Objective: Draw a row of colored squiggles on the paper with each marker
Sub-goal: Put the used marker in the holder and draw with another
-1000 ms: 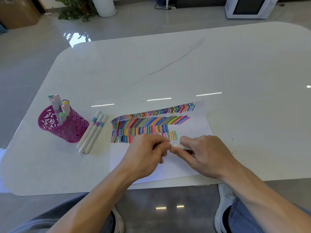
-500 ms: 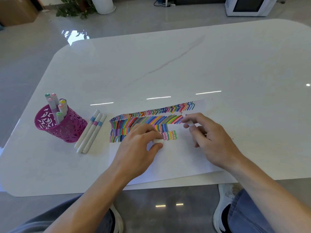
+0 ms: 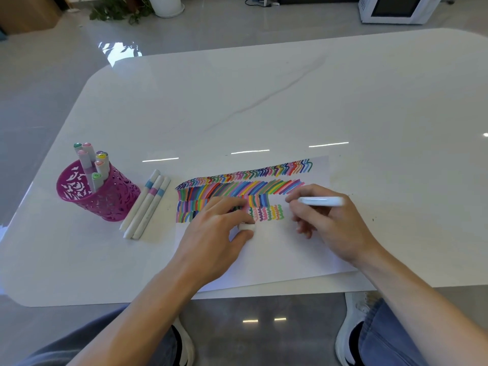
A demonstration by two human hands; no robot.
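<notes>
A white sheet of paper lies on the table in front of me, filled at the top with rows of coloured strokes; a short row of squiggles runs along the lowest row. My right hand grips a white marker, lying nearly level, just right of the squiggles. My left hand rests on the paper and pinches a small white cap between thumb and fingers, covering part of the lower rows.
A pink cut-out pen cup with several markers stands at the left. Three white markers lie side by side between cup and paper. The white table ends just below the sheet; my knees and shoes show under it.
The hands pulled the marker and its cap apart. My right hand moved up and right with the marker; my left hand stayed on the paper with the cap.
</notes>
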